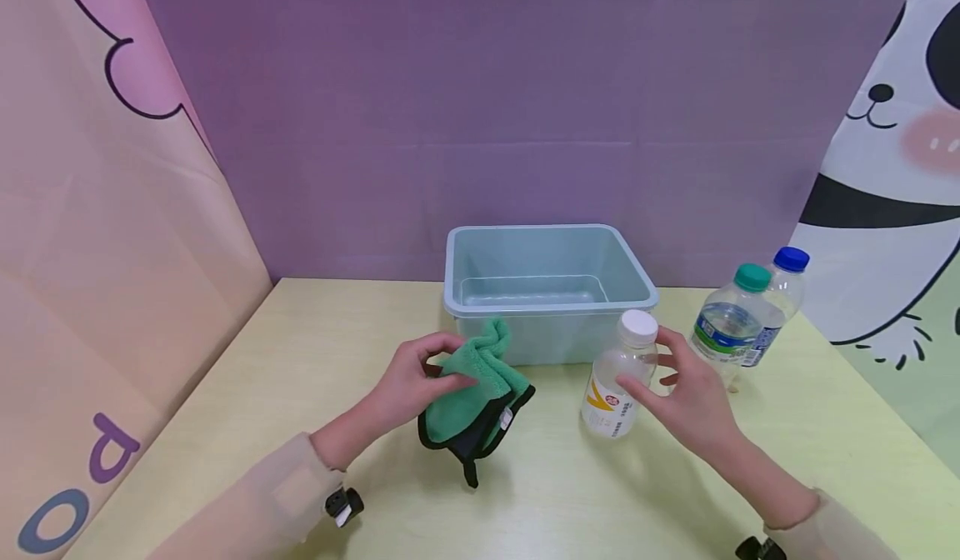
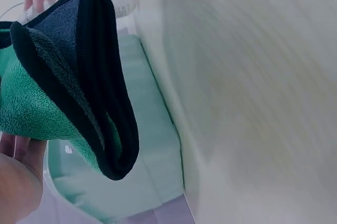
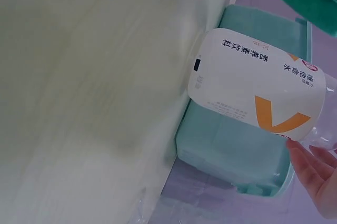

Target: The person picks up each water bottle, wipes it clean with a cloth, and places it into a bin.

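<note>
My left hand (image 1: 417, 383) pinches a green cloth with black edging (image 1: 471, 403) and holds it up in front of the bin. The cloth hangs in folds, its dark underside and a small loop at the bottom; it fills much of the left wrist view (image 2: 58, 77). With thumb and fingers my right hand (image 1: 693, 402) grips a clear plastic bottle with a white cap (image 1: 613, 387). A white label with an orange mark (image 3: 263, 84) faces the right wrist camera. Slightly tilted, the bottle stands before the bin's right side; whether its base touches the table cannot be told.
A pale blue plastic bin (image 1: 551, 306) sits at the back of the light wood table (image 1: 360, 318), against a purple backdrop (image 1: 420, 127). Right of it stand a bottle with a green cap (image 1: 727, 327) and, behind that, one with a blue cap (image 1: 787, 289).
</note>
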